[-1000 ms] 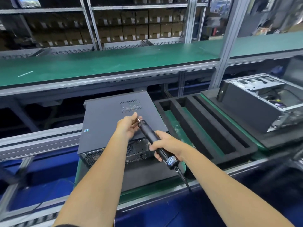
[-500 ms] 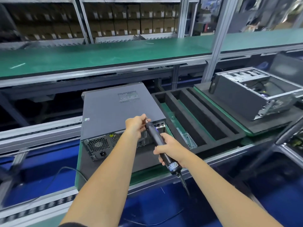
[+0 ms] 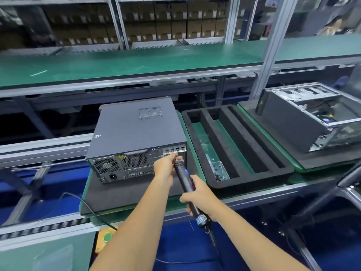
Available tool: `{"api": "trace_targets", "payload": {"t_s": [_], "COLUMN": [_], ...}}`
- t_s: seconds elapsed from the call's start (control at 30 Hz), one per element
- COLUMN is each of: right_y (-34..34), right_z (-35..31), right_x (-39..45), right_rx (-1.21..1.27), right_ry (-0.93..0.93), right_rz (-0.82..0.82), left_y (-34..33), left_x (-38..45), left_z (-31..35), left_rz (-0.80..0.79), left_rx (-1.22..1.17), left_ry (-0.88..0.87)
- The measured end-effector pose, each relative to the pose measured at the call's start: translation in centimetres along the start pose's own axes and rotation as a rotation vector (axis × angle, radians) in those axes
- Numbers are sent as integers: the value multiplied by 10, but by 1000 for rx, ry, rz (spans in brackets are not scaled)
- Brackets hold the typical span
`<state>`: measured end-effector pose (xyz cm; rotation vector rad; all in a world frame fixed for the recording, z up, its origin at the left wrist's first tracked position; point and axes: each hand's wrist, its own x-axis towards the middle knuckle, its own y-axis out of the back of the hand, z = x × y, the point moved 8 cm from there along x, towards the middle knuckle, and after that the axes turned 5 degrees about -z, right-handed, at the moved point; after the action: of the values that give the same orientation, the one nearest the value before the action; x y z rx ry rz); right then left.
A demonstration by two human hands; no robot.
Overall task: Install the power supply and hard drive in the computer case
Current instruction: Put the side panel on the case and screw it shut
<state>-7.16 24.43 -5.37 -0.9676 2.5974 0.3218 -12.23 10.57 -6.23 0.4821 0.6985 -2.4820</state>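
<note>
A closed dark grey computer case lies on a black foam pad, its rear panel with fan grilles and a power socket facing me. My right hand grips the black electric screwdriver around its lower body. The tool slants up and to the left, its tip near the case's rear panel at the right. My left hand pinches the front end of the screwdriver at the bit. Whether a screw sits on the bit is hidden by the fingers.
A black foam tray with long slots sits right of the case, small screws in one slot. An open computer case lies at the far right. A green workbench shelf runs behind. A cable trails off the conveyor's front.
The view has pulled back and the case's rear panel shows more fully. Both hands with the screwdriver have come down from the case's top to its rear panel.
</note>
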Motion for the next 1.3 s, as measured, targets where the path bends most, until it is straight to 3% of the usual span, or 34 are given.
{"api": "trace_targets", "payload": {"t_s": [0.8,1.3], "right_y": [27,31], "right_z": [3,4], "right_x": [27,29], "right_rx": [54,54], "right_ry": [14,55], "right_rz": [-56,-49], "left_y": [-27,-29], "left_x": [37,38], "left_z": [-2,-4], "left_rz": [-75,3], "left_rx": [28,-37], "left_ry": [-7,-74]}}
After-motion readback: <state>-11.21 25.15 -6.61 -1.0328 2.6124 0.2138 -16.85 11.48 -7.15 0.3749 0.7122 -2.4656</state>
